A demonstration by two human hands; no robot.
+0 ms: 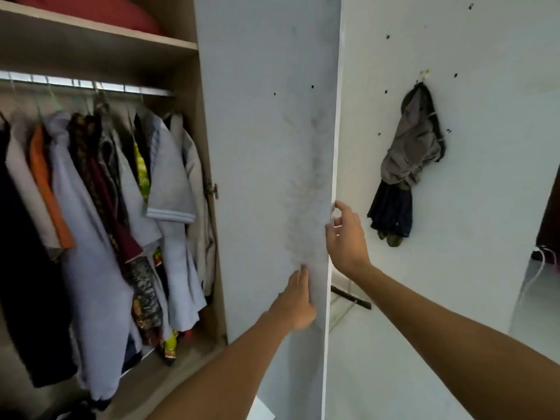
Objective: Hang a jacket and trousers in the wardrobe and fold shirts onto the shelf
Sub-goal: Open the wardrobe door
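Wardrobe door point(266, 177) being handled, seen from the head camera. The left hand point(298, 301) lies flat on the door's grey face, fingers straight and released, pressing near the door's free edge. Just to its right and above, the right hand point(345, 237) curls its fingers point(331, 230) round that free edge, thumb side toward the viewer, grasping the panel. Both forearms reach in from below.

To the left of the hands the wardrobe stands open: a rail point(88, 86) carries a crowded row of hung clothes point(100, 207), among them pale blue shirts, an orange garment and patterned fabrics. Above the rail runs a shelf point(100, 31) holding something red point(91, 10), cut off by the frame. To the right of the hands a bundle of dark and grey cloth point(412, 165) hangs from a hook on the white wall point(485, 207).

Step in hand, as judged: moving the door, either opening it fully for access or closing it afterwards; the single frame does not settle which. The next move calls for a steady swing about the hinge point(213, 189), keeping the fingers clear of the frame.

Hidden or unclear: which hung garment is the jacket and which the trousers cannot be told; no folded shirts are visible; the wardrobe's left and lower parts are cut off; the clothes are motion-blurred.
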